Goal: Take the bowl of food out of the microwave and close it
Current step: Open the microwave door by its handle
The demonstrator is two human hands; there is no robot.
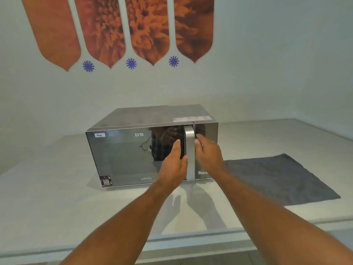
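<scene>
Both open hands, left hand (174,165) and right hand (207,153), flank the brushed-metal handle (189,150) of the glossy, boxy microwave (124,150) (door shut), gripping nothing.

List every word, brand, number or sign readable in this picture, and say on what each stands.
"Veg": white sticker, top left of the mirrored glass microwave door.
"IFB": brand, upper middle of the door.
"25PM2S": model number, bottom of the door; the last characters are uncertain.
Black and red QR sticker, bottom left corner: too small to read.
Pale label on the microwave's top: blurred.
</scene>
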